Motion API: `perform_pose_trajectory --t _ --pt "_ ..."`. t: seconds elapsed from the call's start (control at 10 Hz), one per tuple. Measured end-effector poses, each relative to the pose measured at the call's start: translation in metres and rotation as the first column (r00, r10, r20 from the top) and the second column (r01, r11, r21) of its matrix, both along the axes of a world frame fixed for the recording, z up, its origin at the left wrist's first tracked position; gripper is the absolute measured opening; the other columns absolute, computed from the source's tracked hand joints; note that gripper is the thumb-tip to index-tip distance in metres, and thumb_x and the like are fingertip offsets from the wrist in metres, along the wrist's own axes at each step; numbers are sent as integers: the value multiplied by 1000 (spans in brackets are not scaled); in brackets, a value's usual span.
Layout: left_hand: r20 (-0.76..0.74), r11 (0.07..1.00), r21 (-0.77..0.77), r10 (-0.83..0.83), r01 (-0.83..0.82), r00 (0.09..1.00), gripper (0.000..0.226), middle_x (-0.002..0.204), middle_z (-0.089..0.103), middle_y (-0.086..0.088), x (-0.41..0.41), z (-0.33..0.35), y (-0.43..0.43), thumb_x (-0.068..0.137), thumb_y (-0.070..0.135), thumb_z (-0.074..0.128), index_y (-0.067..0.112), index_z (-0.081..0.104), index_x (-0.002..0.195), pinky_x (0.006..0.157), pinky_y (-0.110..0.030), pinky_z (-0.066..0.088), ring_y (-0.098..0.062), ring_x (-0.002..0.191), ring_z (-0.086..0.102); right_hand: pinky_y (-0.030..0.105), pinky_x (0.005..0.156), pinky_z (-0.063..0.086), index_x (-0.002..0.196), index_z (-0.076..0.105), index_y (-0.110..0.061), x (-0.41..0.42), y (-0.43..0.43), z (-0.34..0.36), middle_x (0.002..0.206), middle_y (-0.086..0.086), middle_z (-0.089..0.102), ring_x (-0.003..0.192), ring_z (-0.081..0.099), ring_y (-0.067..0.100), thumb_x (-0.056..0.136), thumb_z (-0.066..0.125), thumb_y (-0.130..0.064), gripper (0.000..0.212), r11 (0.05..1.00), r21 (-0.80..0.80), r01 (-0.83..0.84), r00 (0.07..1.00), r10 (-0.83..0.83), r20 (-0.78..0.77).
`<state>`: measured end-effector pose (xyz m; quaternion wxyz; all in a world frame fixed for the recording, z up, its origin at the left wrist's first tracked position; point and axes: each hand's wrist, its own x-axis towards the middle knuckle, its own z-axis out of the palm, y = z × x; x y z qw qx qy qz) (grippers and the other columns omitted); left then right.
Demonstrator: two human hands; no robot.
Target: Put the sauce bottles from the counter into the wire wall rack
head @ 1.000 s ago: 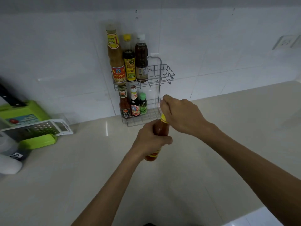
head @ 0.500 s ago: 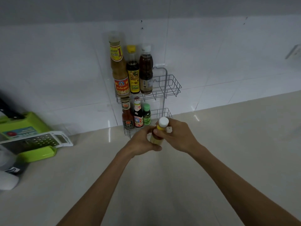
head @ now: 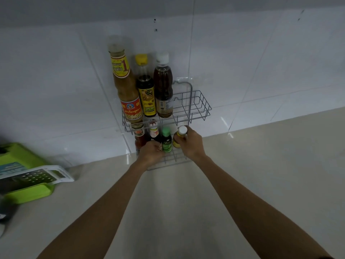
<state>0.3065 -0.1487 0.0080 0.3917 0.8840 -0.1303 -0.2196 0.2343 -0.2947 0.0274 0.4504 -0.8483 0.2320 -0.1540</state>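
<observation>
A grey wire wall rack (head: 199, 107) with two shelves hangs on the white tiled wall. Three tall sauce bottles (head: 145, 90) stand at the left of its upper shelf. On the lower shelf stand three small bottles, the green one (head: 166, 141) rightmost. My right hand (head: 192, 144) grips a small yellow-labelled bottle with a white cap (head: 180, 136), holding it in the lower shelf just right of the green bottle. My left hand (head: 152, 153) is curled against the front of the lower shelf, over the small bottles; I cannot tell what it touches.
A beige counter (head: 261, 174) runs below the rack. At the left edge lies a green cutting board (head: 24, 159) with a white grater (head: 37, 176) across it. The right half of the upper shelf holds nothing.
Both hands moved forward from above the counter to the rack. The white-capped bottle went from in front of the rack into the lower shelf, beside the green bottle.
</observation>
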Motion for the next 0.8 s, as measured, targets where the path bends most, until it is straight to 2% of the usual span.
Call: perform_pose_trajectory --t 0.1,0.2,0.3,0.4,0.5,0.6,0.8 --pt "-22 995 -23 98 -98 995 31 103 71 -6 7 -7 -5 82 17 68 9 64 111 75 -23 45 -18 92 63 34 73 48 101 63 -8 21 -10 -8 98 14 71 95 64 33 87 69 -28 25 1000 -27 -10 997 8 -79" --pt "-39 990 -42 130 -131 991 29 101 69 -5 10 -13 -6 84 18 67 10 63 111 76 -24 46 -19 93 63 33 74 46 106 63 -11 37 -19 -12 103 15 70 100 63 35 86 68 -37 33 999 -36 -2 986 -4 -165" --pt "-36 990 -41 133 -134 991 30 106 70 -8 12 -19 -7 83 19 68 9 62 111 84 -28 49 -22 101 65 39 83 52 114 65 -16 46 -25 -16 108 14 70 104 64 36 83 70 -43 41 999 -52 6 980 -16 -200" --pt "-44 993 -7 116 -116 992 33 109 69 -7 9 -16 -7 83 22 69 10 61 113 86 -27 48 -22 104 64 39 85 52 115 63 -18 46 -26 -14 110 13 70 105 64 35 81 71 -41 42 998 -56 -20 973 6 -232" --pt "-16 997 13 77 -77 997 37 114 66 -5 1 -9 -5 84 22 68 9 61 118 87 -23 45 -20 109 60 40 87 51 125 53 -14 41 -29 -13 115 17 67 109 61 38 83 72 -34 50 995 -64 -78 961 58 -269" --pt "-19 999 6 35 -35 999 38 112 65 -5 -14 5 1 84 21 69 7 62 118 92 -25 47 -20 110 60 43 90 51 136 41 -8 26 -27 -5 121 21 62 114 59 40 84 71 -33 65 994 -58 -91 943 67 -325" --pt "44 998 50 -35 33 998 18 107 71 -8 -56 47 19 84 16 66 7 70 99 94 -30 49 -25 107 65 40 86 53 123 50 -6 -18 -16 19 120 19 60 109 60 36 84 67 -28 48 980 -110 -168 927 118 -357"
